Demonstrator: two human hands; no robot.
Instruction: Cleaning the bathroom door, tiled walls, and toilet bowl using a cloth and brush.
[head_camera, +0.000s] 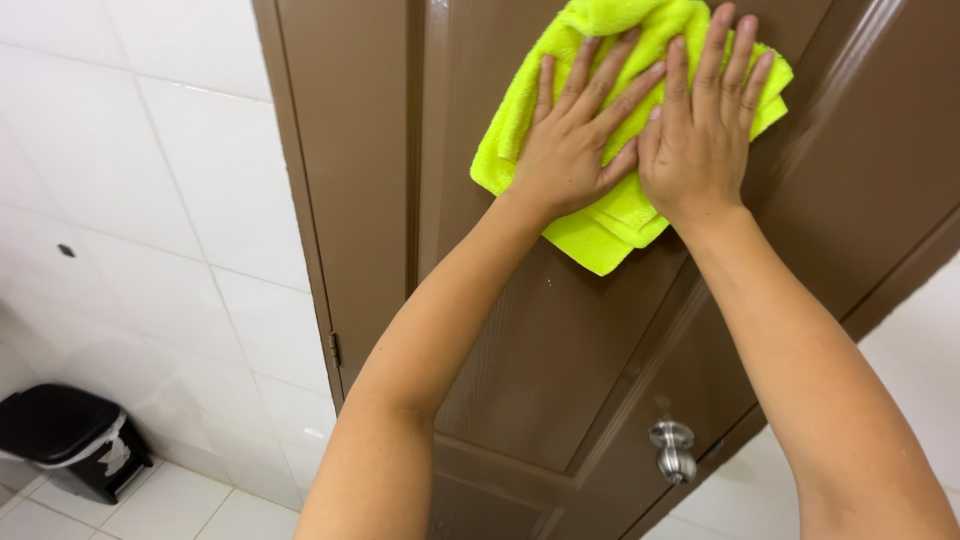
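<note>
Both hands, left hand (568, 145) and right hand (697, 130), lie flat with fingers spread, pressing a bright yellow-green microfibre cloth (610, 215) against the glossy brown panelled door (560, 340) toward twelve o'clock. Wiping looks underway at the upper panel; the lower panels and silver round knob (673, 450) at five o'clock seem untouched.

The brown door (560, 340) is carrying a bright yellow-green cloth (610, 215), which is lying flat against its upper panel. Low down, the white tiled floor (170, 505) is bearing a black bin (60, 430) near the wall.

Tiled home bathroom (150, 200), pedal bin (70, 440)
</note>
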